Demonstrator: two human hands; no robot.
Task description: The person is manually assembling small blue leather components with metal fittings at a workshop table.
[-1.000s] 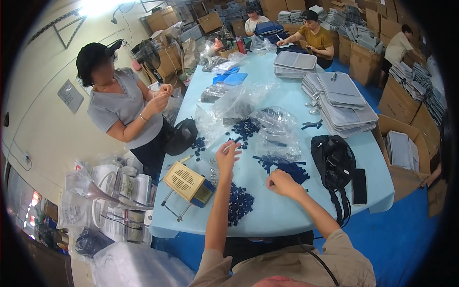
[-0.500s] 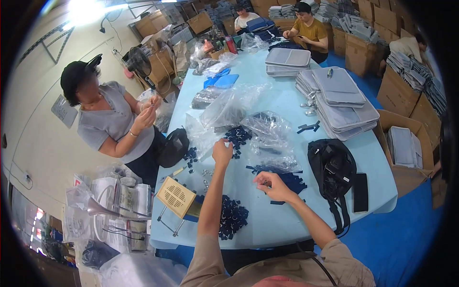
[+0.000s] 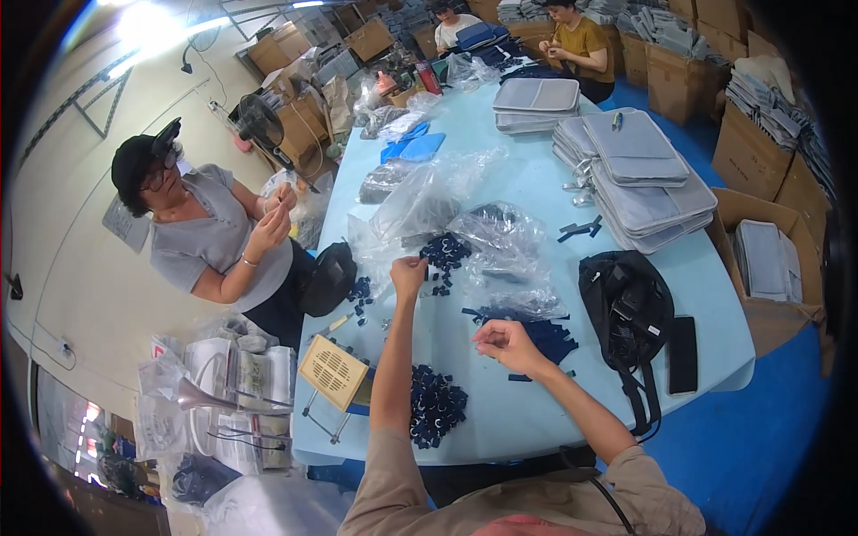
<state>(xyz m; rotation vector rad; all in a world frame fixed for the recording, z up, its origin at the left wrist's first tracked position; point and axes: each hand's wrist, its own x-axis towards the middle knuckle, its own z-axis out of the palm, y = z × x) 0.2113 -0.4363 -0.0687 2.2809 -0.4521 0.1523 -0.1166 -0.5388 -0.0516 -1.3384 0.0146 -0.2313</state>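
My left hand (image 3: 408, 275) is at the near left edge of a pile of small dark blue fabric tabs with metal rings (image 3: 444, 253). Its fingers are pressed together; whatever they hold is too small to make out. To the right, my right hand (image 3: 506, 346) hovers by a heap of dark blue fabric strips (image 3: 548, 339). Its thumb and fingertips meet in a pinch, and any item between them is hidden. Between my forearms, close to the front edge, lies a larger pile of dark blue ringed tabs (image 3: 436, 407).
Clear plastic bags (image 3: 505, 241) lie beyond my hands. A tan box-shaped device (image 3: 332, 372) stands left of my forearm. At right are a black bag (image 3: 626, 308), a black phone-like slab (image 3: 683, 355) and stacked grey cases (image 3: 648, 196). A co-worker (image 3: 223, 223) stands at left.
My left hand has drawn slightly up and left, and its fingers have closed together. The right hand stays nearly in place, still pinched. The whole view has shifted a little.
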